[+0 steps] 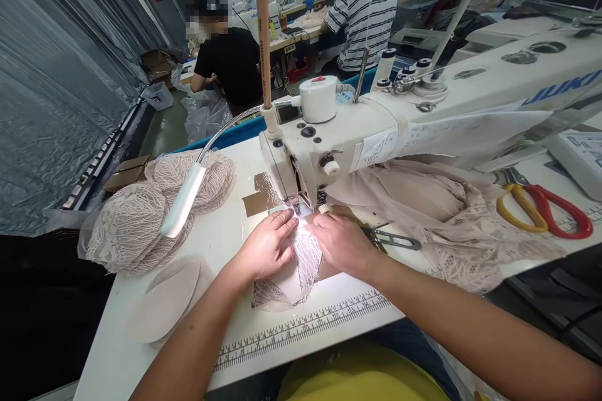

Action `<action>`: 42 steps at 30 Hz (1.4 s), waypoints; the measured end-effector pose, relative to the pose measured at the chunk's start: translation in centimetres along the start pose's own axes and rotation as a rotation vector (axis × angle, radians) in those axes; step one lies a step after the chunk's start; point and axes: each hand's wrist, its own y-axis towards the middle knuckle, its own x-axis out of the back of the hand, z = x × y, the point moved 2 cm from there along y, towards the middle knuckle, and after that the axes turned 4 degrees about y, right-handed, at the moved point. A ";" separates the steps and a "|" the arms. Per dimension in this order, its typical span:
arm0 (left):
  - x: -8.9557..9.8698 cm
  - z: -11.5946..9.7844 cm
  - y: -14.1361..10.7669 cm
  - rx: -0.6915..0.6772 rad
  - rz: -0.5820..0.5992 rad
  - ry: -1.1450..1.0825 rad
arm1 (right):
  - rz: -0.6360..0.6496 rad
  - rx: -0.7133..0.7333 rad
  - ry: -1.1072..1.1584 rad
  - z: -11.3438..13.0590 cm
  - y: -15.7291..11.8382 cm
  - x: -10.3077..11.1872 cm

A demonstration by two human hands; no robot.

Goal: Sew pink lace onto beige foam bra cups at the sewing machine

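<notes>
A pale lace piece (308,257) lies under the needle area of the white sewing machine (329,131), lit by a lamp. My left hand (269,244) rests on its left side, fingers together and pressing the fabric near the presser foot. On the other side my right hand (341,241) holds the fabric edge, its fingertips bent down close to the needle. Part of the lace hangs toward the front below my left hand. The fingertips of both hands nearly meet at the foot.
Lace stacks (136,219) and smooth oval pieces (167,301) lie left. A gooseneck lamp (183,200) leans over them. Right are thread snips (395,239), gathered lace fabric (461,250) and red-yellow scissors (545,210). Two people sit at machines behind.
</notes>
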 end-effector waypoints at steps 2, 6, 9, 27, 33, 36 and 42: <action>0.0 0.1 -0.1 -0.004 -0.003 -0.006 | -0.006 0.008 0.006 0.1 0.0 0.1; 0.0 0.5 0.0 -0.039 -0.003 -0.032 | -0.005 0.015 0.024 0.3 0.0 0.2; -0.1 0.9 0.3 -0.057 0.009 -0.027 | 0.000 0.021 0.033 0.2 0.0 0.1; -0.8 -3.1 -1.7 0.097 -0.192 -0.052 | -0.060 -0.047 0.345 -1.2 -0.1 0.7; -0.3 -2.4 -2.5 0.151 -0.208 -0.227 | -0.020 -0.082 0.403 -1.1 -0.3 1.3; -0.2 -2.3 -2.6 0.138 -0.202 -0.261 | 0.083 0.034 0.370 -0.5 -1.1 1.7; -0.9 -2.5 -2.7 -0.018 -0.194 -0.121 | 0.183 0.152 0.109 0.4 -3.8 1.4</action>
